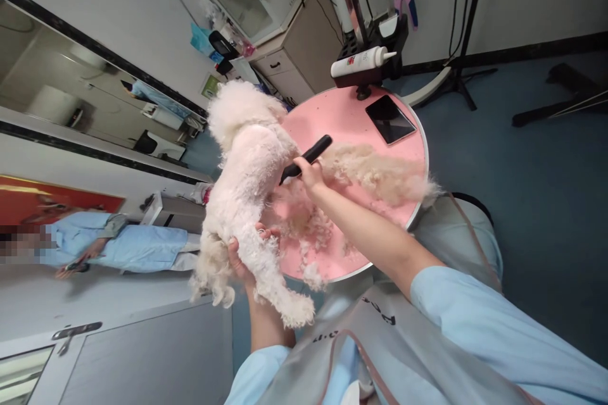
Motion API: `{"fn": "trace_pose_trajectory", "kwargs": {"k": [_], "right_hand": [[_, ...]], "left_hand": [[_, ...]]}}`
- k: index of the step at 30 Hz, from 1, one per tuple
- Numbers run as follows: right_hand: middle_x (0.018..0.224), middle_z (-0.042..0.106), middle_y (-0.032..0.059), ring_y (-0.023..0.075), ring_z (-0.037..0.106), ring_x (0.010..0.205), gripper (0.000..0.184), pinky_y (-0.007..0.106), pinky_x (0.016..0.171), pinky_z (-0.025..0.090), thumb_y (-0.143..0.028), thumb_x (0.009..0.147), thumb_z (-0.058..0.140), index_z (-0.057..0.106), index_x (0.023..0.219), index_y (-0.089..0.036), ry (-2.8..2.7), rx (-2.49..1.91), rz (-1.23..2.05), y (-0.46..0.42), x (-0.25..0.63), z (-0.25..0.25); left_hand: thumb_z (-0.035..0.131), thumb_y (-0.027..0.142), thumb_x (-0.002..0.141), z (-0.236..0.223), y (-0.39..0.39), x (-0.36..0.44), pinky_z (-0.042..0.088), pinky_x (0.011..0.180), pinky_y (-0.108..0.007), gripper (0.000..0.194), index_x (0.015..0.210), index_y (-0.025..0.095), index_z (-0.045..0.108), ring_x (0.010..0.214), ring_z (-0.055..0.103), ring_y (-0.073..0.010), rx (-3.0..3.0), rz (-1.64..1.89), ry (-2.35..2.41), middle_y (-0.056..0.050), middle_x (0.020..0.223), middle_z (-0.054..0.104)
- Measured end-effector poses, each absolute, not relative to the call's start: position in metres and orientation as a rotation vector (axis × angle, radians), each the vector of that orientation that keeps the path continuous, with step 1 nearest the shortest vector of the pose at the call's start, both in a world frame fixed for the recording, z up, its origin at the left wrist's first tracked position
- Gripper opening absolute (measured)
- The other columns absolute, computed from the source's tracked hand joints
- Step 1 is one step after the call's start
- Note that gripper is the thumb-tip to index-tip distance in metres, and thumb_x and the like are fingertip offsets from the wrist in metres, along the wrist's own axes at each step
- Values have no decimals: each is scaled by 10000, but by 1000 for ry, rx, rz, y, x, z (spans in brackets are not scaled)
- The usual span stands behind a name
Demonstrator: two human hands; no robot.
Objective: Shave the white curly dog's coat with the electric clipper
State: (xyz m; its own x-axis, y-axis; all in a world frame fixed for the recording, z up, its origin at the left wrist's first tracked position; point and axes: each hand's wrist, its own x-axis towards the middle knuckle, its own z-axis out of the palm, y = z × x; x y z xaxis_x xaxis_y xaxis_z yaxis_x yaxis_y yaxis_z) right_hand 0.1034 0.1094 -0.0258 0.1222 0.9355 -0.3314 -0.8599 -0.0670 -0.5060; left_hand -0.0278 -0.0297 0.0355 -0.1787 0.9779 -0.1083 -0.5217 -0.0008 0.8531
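Observation:
A white curly-coated dog [249, 171] stands at the left side of a round pink table [327, 107], its body clipped short and its head fluffy. My right hand [310, 176] is closed around black hair clippers [313, 153], whose lower end is against the dog's side or belly. My left hand [243, 261] wraps round the dog's hind leg [275, 278] near the thigh, partly hidden behind it. Loose cut fur [375, 171] lies in a long cream heap on the table, with smaller tufts [308, 221] below my right hand.
A dark phone or tablet [390, 119] lies near the table's far edge. A white nozzle bottle [361, 62] rests on a black holder [394, 38] on the post. Pink-handled nail clippers [405, 1] hang there. Another person in a blue gown [137, 245] stands at the left.

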Motion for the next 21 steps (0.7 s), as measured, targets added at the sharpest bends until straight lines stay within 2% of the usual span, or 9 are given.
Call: {"fn": "trace_pose_trajectory", "kwargs": {"k": [3,8,11,14,17,21], "right_hand": [[572,558,-43,101,517,530,206,221,478,411,-335,719,685,532,682,-202,-241,-729,1333,96,105,-19],[594,573,-26,132,557,581,212,251,530,447,-305,666,704,530,620,-194,-589,-781,1328,66,100,-6],[633,583,-24,139,578,637,222,260,596,478,-364,705,660,524,645,-198,-455,-807,1168,57,101,4],[644,583,-21,140,570,628,282,264,586,473,-437,701,671,527,654,-200,-543,-762,1213,49,99,7],[637,582,-25,138,563,622,256,255,570,448,-392,678,699,537,636,-198,-766,-813,1258,44,97,4],[674,604,-12,150,593,664,252,263,607,468,-422,730,652,546,680,-199,-653,-845,1161,45,99,5]], "left_hand": [[778,489,602,39,-31,-25,562,707,-273,505,934,144,616,606,609,-99,627,1538,1009,20,763,671],[781,462,593,40,-30,-30,574,700,-277,465,910,146,655,645,664,-140,595,1478,1029,-2,749,704],[771,468,621,41,-31,-31,575,723,-259,413,868,153,670,666,678,-141,622,1434,1020,-8,728,707],[781,450,606,43,-32,-30,575,743,-252,382,837,162,683,673,683,-147,648,1429,1024,-21,726,714],[729,424,664,42,-32,-29,569,791,-242,333,850,152,685,698,684,-133,611,1472,1031,-42,772,732],[668,420,715,37,-31,-32,564,805,-249,333,909,149,679,692,674,-116,555,1495,1034,-54,858,751]]}}
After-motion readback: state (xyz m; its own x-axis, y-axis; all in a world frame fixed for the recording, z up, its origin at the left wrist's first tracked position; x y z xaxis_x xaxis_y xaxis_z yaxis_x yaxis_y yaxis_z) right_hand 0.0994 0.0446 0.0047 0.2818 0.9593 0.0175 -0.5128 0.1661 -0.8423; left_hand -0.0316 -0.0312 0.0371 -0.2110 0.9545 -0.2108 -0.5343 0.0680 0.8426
